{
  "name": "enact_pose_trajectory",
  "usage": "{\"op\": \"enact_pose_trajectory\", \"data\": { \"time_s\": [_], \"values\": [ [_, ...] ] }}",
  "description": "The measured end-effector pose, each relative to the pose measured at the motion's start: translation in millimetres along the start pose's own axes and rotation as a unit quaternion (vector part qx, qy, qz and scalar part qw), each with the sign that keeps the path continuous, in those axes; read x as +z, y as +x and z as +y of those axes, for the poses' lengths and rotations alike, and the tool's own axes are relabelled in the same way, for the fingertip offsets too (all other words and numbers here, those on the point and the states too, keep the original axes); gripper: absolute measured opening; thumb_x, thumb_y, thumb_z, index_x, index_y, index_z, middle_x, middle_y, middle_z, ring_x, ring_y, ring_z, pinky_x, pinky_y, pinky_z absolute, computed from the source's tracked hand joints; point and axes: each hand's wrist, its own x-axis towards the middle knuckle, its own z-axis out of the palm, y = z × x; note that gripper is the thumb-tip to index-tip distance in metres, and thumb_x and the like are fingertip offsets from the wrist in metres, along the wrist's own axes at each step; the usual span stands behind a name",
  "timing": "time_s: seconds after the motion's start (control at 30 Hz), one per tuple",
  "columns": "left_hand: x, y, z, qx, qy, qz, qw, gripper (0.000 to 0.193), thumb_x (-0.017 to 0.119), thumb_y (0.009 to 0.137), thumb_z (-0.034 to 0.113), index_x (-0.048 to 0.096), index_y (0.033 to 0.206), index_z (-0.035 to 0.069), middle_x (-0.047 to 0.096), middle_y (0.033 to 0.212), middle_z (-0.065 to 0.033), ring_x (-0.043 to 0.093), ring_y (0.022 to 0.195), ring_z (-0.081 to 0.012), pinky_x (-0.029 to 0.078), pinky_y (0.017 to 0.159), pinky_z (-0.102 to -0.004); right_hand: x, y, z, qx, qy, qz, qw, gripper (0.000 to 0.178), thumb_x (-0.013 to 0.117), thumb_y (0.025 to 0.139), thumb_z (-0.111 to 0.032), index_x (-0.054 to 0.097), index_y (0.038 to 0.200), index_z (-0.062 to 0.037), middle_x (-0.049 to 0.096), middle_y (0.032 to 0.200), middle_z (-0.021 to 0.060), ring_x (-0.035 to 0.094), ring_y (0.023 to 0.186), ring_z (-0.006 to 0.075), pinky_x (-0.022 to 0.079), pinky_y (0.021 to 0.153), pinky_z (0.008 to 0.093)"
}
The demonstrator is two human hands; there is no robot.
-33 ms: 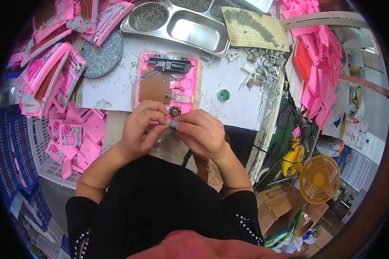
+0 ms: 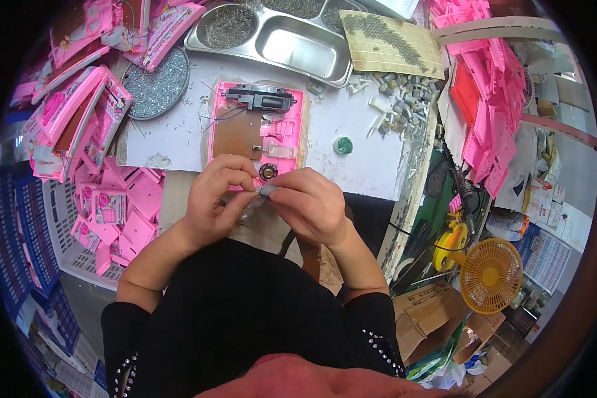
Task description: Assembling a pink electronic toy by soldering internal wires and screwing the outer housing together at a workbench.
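Close to my body, at the near edge of a pink plastic housing (image 2: 300, 123), my two hands meet. My left hand (image 2: 220, 199) is closed in a pinch, thumb against fingers. Opposite it, my right hand (image 2: 314, 204) pinches a small grey part (image 2: 266, 190), whose far end reaches the left fingertips. Fingers cover much of this part, so its kind cannot be made out. Inside the housing lie a brown board (image 2: 235, 136), a black mechanism (image 2: 262, 98) with thin wires, and a round black speaker-like piece (image 2: 268, 172) just beyond my fingertips.
Behind the housing stands a metal compartment tray (image 2: 341, 73); left of it, a round dish of small metal pieces (image 2: 156, 83). Several small grey-white parts (image 2: 404, 106) and a green-topped round container (image 2: 343, 146) lie right. Pink housings fill a basket (image 2: 66, 235). A yellow fan (image 2: 489, 275) stands right.
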Motion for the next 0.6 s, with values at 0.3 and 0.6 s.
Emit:
{"op": "enact_pose_trajectory", "data": {
  "time_s": [0.3, 0.6],
  "values": [
    [-6.1, 51.9, -1.7, -0.024, 0.144, 0.020, 0.989, 0.010, 0.075, 0.083, 0.003, 0.071, 0.092, 0.005, 0.065, 0.092, -0.0112, 0.065, 0.076, -0.0246, 0.052, 0.070, -0.0361, -18.8, -7.1, 14.3, 0.033, -0.021, 0.044, 0.998, 0.039, 0.083, 0.070, 0.008, 0.065, 0.103, -0.0012, 0.073, 0.098, 0.0195, 0.071, 0.082, 0.0320, 0.057, 0.067, 0.0355],
    [21.3, 90.8, -22.8, 0.041, 0.488, -0.125, 0.863, 0.011, 0.074, 0.086, 0.022, 0.072, 0.084, 0.011, 0.065, 0.076, -0.0070, 0.065, 0.064, -0.0282, 0.052, 0.061, -0.0405, -32.3, -25.5, 17.1, 0.098, -0.038, 0.126, 0.986, 0.038, 0.081, 0.075, 0.007, 0.065, 0.108, -0.0014, 0.074, 0.099, 0.0195, 0.073, 0.081, 0.0318, 0.058, 0.070, 0.0353]
  ]
}}
